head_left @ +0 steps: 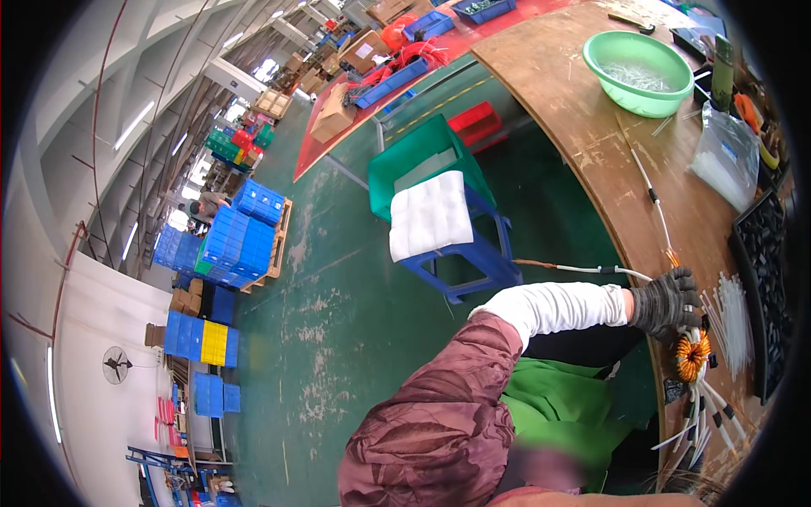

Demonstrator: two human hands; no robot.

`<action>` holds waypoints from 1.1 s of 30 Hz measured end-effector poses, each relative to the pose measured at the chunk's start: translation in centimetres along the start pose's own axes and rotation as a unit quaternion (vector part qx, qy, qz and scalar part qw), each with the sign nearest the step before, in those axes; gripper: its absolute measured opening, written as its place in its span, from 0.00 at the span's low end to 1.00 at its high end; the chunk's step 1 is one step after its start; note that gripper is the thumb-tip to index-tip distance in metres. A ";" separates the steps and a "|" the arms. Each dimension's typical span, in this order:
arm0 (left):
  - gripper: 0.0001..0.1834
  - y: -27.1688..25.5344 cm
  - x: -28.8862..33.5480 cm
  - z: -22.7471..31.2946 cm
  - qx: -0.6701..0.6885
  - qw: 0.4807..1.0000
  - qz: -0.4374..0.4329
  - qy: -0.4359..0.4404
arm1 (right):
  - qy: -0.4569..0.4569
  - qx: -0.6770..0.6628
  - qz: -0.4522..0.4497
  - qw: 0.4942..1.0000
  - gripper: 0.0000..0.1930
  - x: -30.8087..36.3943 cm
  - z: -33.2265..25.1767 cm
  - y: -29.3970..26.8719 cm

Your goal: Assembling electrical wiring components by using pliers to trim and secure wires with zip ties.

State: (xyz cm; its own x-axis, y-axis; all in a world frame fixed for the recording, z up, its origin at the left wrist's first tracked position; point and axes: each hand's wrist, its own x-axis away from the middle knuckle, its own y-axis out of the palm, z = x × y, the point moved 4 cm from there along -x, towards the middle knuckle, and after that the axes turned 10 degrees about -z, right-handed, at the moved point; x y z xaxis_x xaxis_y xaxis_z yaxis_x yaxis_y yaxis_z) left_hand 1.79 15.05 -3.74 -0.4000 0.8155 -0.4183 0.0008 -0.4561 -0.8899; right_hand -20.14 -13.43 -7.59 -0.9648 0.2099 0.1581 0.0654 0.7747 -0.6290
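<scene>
My left hand (666,302), in a dark grey knit glove, is closed around white-sleeved wires above a ring coil (693,356) wound with orange wire. One wire (650,196) with a black sleeve piece runs up the table from the hand. Another white wire (583,269) passes left over the table edge, ending in a bare copper-coloured stretch. More white leads (718,414) with black sleeves fan out below the coil. The glove hides the exact grip. My right hand does not show.
On the brown table (583,127) stand a green basin (629,93) of clear pieces, a plastic bag (728,156), white cable ties (733,321) and a black tray (760,287) of black parts. Left of the table are a blue stool (473,262) with a white pad and a green bin (384,169).
</scene>
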 end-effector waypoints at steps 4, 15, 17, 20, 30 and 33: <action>0.33 -0.5 0.3 0.5 0.030 1.000 -0.009 0.000 | -0.066 0.099 0.040 0.992 0.25 -0.3 -4.7 -2.1; 0.27 -4.2 -0.4 4.7 0.077 0.992 0.089 0.040 | 0.063 -0.324 0.025 0.944 0.23 -9.2 12.6 -7.9; 0.24 -3.7 -1.4 6.5 0.114 0.989 0.091 0.030 | 0.097 -0.327 0.034 0.939 0.24 -9.0 10.5 -6.7; 0.18 -3.0 -3.2 8.9 0.246 0.956 0.160 -0.024 | -0.143 -0.250 0.060 0.956 0.19 -4.5 0.9 -2.7; 0.07 -1.9 -4.0 13.0 0.478 0.863 0.157 -0.053 | -0.162 -0.087 0.170 0.968 0.16 -1.7 -7.2 2.2; 0.08 -1.4 -4.0 13.1 0.558 0.818 0.127 -0.060 | -0.126 -0.102 0.150 0.975 0.18 -1.1 -6.2 1.9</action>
State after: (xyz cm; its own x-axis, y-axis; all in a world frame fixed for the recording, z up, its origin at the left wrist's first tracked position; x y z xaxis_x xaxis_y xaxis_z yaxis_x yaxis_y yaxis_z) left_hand -8.58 7.71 1.52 -0.6035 0.6340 -0.4836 -0.7129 -0.7007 -0.0291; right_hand -17.37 -8.47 -4.26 -0.9246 0.3126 -0.2175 0.3792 0.8084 -0.4502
